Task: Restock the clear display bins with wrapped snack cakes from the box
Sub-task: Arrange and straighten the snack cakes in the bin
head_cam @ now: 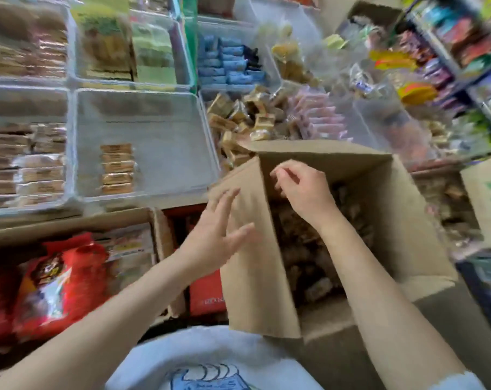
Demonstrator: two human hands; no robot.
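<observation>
An open cardboard box [401,220] stands in front of me with a heap of brown wrapped snack cakes [303,249] inside. My left hand [219,237] is flat, fingers spread, against the box's left flap [255,277]. My right hand [300,187] hovers over the box opening with its fingers loosely curled, holding nothing that I can see. To the left, a clear display bin [154,114] holds a short row of tan wrapped cakes [117,168]; the rest of its floor is bare.
Other clear bins around it hold brown cakes [25,164], blue packs [227,63], tan squares [244,119] and pink packs [320,119]. Red snack bags [58,280] lie in a carton at lower left. Shelves of goods rise at the right, and another box [486,198] stands there.
</observation>
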